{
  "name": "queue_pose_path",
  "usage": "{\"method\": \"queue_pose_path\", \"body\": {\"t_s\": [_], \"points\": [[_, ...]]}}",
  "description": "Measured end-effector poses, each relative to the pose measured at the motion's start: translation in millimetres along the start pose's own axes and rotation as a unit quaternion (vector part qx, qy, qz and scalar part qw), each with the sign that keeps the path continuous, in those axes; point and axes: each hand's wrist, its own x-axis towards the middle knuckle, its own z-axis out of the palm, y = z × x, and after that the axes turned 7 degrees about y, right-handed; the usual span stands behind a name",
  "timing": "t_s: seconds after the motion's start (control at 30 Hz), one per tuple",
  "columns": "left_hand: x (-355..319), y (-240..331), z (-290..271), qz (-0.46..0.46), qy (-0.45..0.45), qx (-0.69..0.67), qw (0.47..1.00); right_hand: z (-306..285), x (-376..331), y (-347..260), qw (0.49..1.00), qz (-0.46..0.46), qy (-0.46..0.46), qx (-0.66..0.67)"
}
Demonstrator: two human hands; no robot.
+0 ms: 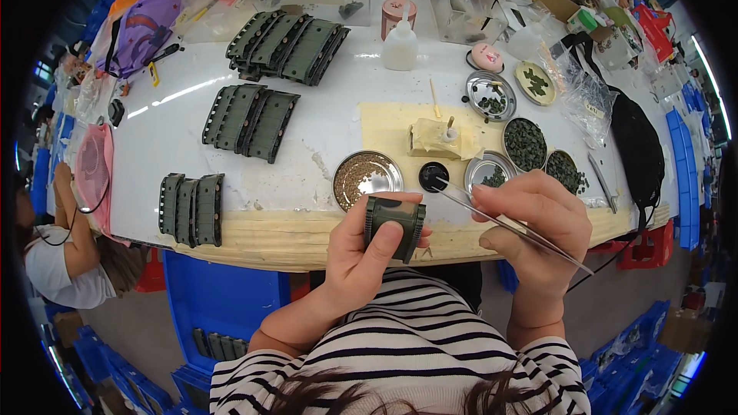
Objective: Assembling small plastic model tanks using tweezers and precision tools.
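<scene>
My left hand (355, 261) is closed around a dark green curved plastic part (400, 217) with ridged edges, its thumb pressed on the face. In my right hand (542, 223) is a pair of metal tweezers (513, 226), pinched between thumb and fingers. The tweezer tips reach into a small round black cup (428, 184); whether they grip anything is too small to tell. Left of the cup, a round tin (339, 178) holds tiny brown pieces. On its right stands a tin (470, 171) of small dark green pieces.
Rows of similar green parts (288, 46) lie on the table's left side. A white squeeze bottle (399, 48) stands at the back. Beyond the tins are a tape-wrapped block (430, 141) and a black strap bag (639, 150). Another person (73, 250) sits at far left.
</scene>
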Motion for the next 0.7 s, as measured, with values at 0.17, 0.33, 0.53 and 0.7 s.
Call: {"method": "queue_pose_path", "body": {"t_s": [0.17,0.33,0.53,0.7], "points": [[-1,0,0,0.013,0.004,0.026,1.000,-2,-6,16,0.995,-0.014,-0.050,0.090],[-2,0,1,0.022,0.008,0.043,0.999,3,-7,19,0.995,-0.010,-0.058,0.086],[-2,-1,1,0.024,0.017,0.046,0.999,5,-5,20,0.994,-0.017,-0.066,0.081],[-4,-5,-1,0.040,0.027,0.069,0.996,4,-1,16,0.994,-0.020,-0.093,0.056]]}}
